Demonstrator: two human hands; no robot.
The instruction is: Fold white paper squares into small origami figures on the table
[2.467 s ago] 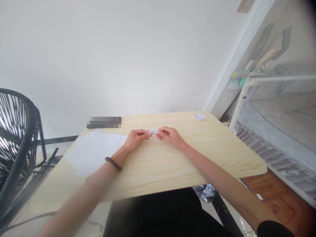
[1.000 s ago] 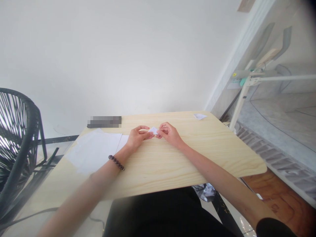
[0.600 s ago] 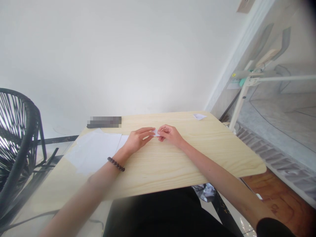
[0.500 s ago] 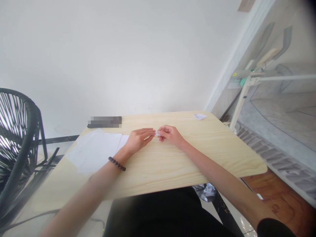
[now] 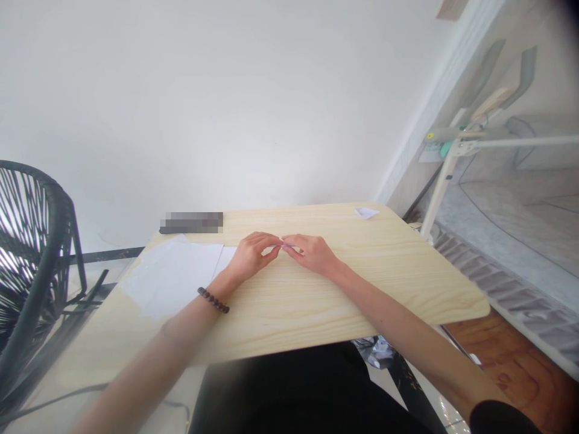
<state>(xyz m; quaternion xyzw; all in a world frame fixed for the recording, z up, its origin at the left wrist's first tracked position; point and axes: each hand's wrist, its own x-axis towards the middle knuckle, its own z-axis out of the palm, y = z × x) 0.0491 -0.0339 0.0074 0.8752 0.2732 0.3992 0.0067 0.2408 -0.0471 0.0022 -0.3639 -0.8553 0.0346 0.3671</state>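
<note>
Over the middle of the wooden table, my left hand and my right hand meet at the fingertips. Both pinch a small piece of white paper, which shows only as a thin sliver; the fingers cover the rest of it. A dark bead bracelet circles my left wrist. White sheets of paper lie flat to the left, partly behind my left hand. Toward the far right corner of the table rests a small folded white paper.
A dark, blurred-out object sits at the table's far left edge, against the white wall. To the left stands a black woven chair. A white metal frame is on the right, and a crumpled silvery bag shows below the table edge.
My fingertips have come together over the small paper. The right hand's fingers have straightened and turned, and the paper now appears edge-on. Things on the table stay put.
</note>
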